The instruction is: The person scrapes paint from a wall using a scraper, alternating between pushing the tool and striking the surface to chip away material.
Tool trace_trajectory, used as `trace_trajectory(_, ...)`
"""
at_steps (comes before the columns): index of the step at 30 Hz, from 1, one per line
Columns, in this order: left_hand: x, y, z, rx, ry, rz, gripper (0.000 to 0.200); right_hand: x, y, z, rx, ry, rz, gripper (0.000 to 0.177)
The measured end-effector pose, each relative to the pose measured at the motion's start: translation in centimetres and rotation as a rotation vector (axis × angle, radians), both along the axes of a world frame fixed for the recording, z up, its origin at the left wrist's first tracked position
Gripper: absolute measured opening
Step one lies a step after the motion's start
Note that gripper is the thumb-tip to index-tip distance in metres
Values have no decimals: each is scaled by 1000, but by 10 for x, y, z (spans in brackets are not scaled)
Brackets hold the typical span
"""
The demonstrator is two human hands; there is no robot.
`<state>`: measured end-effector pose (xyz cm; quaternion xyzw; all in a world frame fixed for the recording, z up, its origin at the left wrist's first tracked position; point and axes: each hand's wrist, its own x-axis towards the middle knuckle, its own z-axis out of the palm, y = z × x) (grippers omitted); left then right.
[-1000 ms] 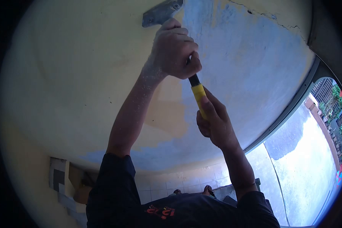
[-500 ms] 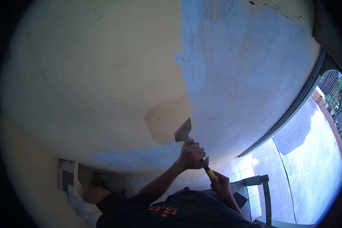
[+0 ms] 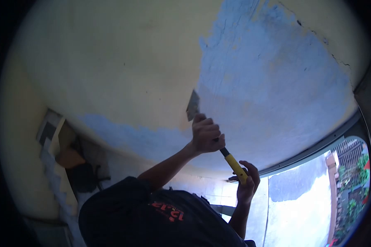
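A long-handled scraper with a flat metal blade and a yellow-and-black handle slants across the middle of the head view. My left hand is closed around its shaft just below the blade. At the lower end, my right hand holds the yellow grip, thumb against it and some fingers loosely curled away. The blade lies at or close to the wall, by the border between the cream paint and a bare bluish area. Whether its edge touches cannot be made out.
Stepped ledges and a dark object with a brown top stand at lower left. A dark frame borders the wall at right, with bright paving and plants beyond. A crack crosses the upper right wall.
The view has tilted. Scraper and left hand sit higher in the picture, the blade farther up and left. My right hand's fingers have loosened near the handle's end, showing more yellow grip.
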<state>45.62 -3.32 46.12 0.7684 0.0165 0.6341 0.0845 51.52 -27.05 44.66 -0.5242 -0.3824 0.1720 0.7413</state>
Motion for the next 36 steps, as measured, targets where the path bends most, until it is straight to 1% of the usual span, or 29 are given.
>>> trace_trajectory(1, 6, -4, -1, -2, 2, -35, 33, 12, -6, 8, -136, -72, 0, 62)
trace_trajectory(3, 16, -15, -13, -77, 20, -23, 31, 24, -16, 17, -287, -70, 90, 52)
trace_trajectory(4, 20, -17, -22, -104, -13, -10, 29, 28, -22, 11, -329, -81, 96, 48)
trace_trajectory(5, 23, -21, -33, -122, -18, 14, 29, 28, -26, 8, -346, -88, 120, 48)
trace_trajectory(7, 37, -22, -51, -166, -32, 24, 28, 32, -28, 9, -502, -13, 153, 50)
trace_trajectory(8, 41, -23, -59, -185, -28, 10, 26, 34, -25, 1, -502, -8, 171, 53)
trace_trajectory(9, 47, -25, -69, -199, -36, 34, 26, 40, -24, -8, -539, -57, 148, 52)
trace_trajectory(11, 48, -26, -80, -209, 68, 44, 23, 49, -21, -20, -601, -170, 107, 50)
trace_trajectory(12, 49, -26, -86, -229, 73, 66, 24, 51, -18, -22, -632, -203, 62, 45)
trace_trajectory(15, 49, -22, -90, -201, 67, 104, 25, 58, -13, -29, -675, -241, 36, 41)
trace_trajectory(17, 52, -21, -91, -201, 69, 120, 28, 56, -14, -30, -657, -264, 39, 38)
trace_trajectory(19, 55, -16, -89, -170, 22, 94, 22, 54, -13, -26, -693, -354, 4, 39)
trace_trajectory(20, 54, -15, -86, -176, 13, 98, 22, 55, -12, -28, -699, -364, 6, 39)
trace_trajectory(22, 52, -10, -79, -141, -10, 90, 21, 56, -7, -31, -531, -443, -41, 37)
trace_trajectory(26, 50, -7, -74, -105, -72, 71, 21, 57, -6, -24, -502, -485, -63, 35)
trace_trajectory(28, 47, -7, -74, -63, -14, 103, 22, 55, -8, -24, -521, -439, -67, 33)
trace_trajectory(36, 50, 1, -72, -21, 57, 79, 25, 50, -3, -31, -461, -467, -139, 31)
